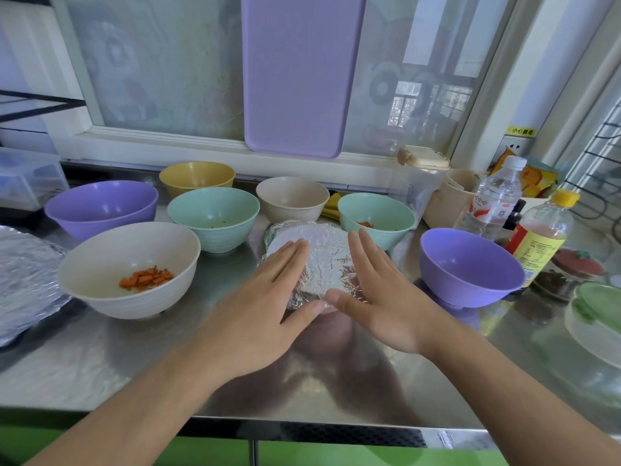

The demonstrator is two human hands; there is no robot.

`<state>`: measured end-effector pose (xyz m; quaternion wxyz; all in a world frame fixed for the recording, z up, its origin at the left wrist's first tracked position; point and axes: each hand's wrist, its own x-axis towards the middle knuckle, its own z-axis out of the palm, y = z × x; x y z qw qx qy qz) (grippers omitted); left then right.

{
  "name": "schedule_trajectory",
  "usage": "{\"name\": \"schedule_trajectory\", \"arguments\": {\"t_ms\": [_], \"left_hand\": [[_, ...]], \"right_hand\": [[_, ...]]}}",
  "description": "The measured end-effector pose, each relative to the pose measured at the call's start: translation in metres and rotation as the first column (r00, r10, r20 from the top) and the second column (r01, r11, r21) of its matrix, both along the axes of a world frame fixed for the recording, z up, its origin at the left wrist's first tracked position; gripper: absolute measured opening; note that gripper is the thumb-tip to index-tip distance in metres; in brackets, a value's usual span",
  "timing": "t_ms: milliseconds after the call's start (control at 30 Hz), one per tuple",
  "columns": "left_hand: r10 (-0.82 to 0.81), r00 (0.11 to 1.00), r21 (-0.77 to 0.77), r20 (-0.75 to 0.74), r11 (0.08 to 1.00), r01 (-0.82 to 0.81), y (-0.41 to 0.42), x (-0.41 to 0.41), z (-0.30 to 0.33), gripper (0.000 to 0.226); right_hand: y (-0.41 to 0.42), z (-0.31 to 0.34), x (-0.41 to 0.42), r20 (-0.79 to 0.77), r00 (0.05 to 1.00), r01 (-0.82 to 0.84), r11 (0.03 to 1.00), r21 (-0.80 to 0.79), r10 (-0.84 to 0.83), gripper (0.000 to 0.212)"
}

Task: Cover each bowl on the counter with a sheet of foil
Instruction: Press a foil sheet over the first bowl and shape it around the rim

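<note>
A foil-covered bowl (322,253) stands in the middle of the steel counter (100,358). My left hand (265,304) lies flat against its left side and my right hand (379,297) against its right side, fingers straight; neither grips it. Uncovered bowls surround it: a cream bowl with carrot pieces (131,267), a purple bowl (100,206), a yellow bowl (196,176), a mint bowl (215,216), a beige bowl (292,196), a mint bowl with some carrot (376,216) and a purple bowl (470,267) at the right.
Crinkled foil (23,280) lies at the left edge. Two bottles (494,200) (537,237), small jars and a green-lidded container (594,317) crowd the right. A purple cutting board (299,72) leans on the window behind.
</note>
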<state>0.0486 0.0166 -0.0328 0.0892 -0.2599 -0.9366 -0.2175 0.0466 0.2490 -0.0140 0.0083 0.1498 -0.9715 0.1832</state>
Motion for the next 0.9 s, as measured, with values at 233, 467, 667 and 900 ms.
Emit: {"name": "schedule_trajectory", "arguments": {"t_ms": [233, 467, 667, 900], "left_hand": [[0.031, 0.99, -0.143, -0.135, 0.988, -0.051, 0.008, -0.001, -0.005, 0.084], [0.0, 0.997, -0.129, -0.083, 0.992, -0.011, 0.003, -0.005, -0.004, 0.075], [-0.005, 1.0, -0.074, -0.003, 0.997, 0.005, -0.01, -0.016, 0.0, 0.07], [0.055, 0.983, 0.086, 0.174, 0.994, -0.071, 0.013, -0.002, 0.013, 0.084]], "right_hand": [[-0.002, -0.003, 0.005, -0.027, 1.0, -0.007, 0.991, 0.134, 0.011, 0.109], [0.002, 0.002, 0.0, -0.075, 0.997, -0.032, 0.999, 0.036, 0.035, 0.073], [-0.011, -0.008, 0.012, -0.037, 0.999, 0.002, 0.999, 0.043, 0.0, 0.07], [-0.015, 0.019, -0.024, -0.093, 0.985, 0.142, 0.989, -0.042, -0.145, 0.064]]}}
